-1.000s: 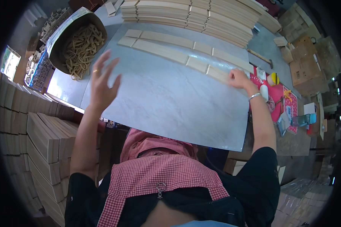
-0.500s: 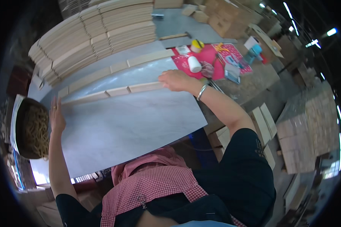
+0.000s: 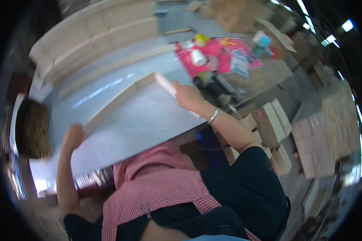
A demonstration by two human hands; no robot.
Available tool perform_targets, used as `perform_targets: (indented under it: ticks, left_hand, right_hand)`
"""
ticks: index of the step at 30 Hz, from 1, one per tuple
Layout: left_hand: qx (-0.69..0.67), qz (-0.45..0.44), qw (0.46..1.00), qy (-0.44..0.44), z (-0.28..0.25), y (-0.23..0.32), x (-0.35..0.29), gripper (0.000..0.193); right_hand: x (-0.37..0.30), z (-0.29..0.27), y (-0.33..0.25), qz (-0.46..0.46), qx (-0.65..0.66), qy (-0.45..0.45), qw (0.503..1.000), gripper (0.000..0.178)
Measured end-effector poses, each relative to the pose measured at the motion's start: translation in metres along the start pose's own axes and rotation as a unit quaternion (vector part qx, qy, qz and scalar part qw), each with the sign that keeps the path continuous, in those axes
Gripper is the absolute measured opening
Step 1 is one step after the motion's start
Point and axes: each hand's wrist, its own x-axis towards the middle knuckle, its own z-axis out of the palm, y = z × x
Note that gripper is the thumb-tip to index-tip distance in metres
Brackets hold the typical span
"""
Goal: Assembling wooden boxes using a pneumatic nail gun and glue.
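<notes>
A long wooden strip of jointed segments (image 3: pixel 117 99) is held over the pale tabletop (image 3: pixel 136 128), bent to an angle near its right end. My left hand (image 3: pixel 73 137) is closed round its near left end. The short right segment slants toward me, and my right hand (image 3: pixel 188 96), with a silver bangle at the wrist, grips it. Motion blur softens the fingers of both hands. Behind, a second wooden strip (image 3: pixel 116 64) lies on the table before a tall stack of such strips (image 3: pixel 92 36).
At the left edge stands a container (image 3: pixel 17 132) of rubber bands. A pink mat (image 3: pixel 225 48) bears a white roll, yellow tape and small items. A dark tool (image 3: pixel 213 86) lies beside the mat's near edge. Wooden boards (image 3: pixel 275 120) are piled at right.
The strip, straight before, is now bent near its right end. My left hand has moved nearer and closed on its left end; my right hand has come slightly right and nearer.
</notes>
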Motion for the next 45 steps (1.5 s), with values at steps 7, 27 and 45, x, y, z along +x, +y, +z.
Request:
perform_targets:
  ticks: [7, 27, 45]
  left_hand:
    - [-0.056, -0.006, 0.997, -0.046, -0.003, 0.029, -0.008, 0.046]
    - [-0.387, -0.210, 0.890, 0.118, 0.046, 0.072, -0.021, 0.044]
    - [-0.550, -0.077, 0.832, 0.017, 0.050, 0.049, -0.065, 0.082]
  right_hand:
    - [0.001, 0.049, -0.066, -0.159, 0.215, -0.034, 0.963, 0.038]
    - [-0.011, 0.060, -0.212, -0.372, 0.175, 0.045, 0.910, 0.018]
    - [-0.012, 0.061, -0.216, -0.348, 0.149, 0.051, 0.924, 0.020]
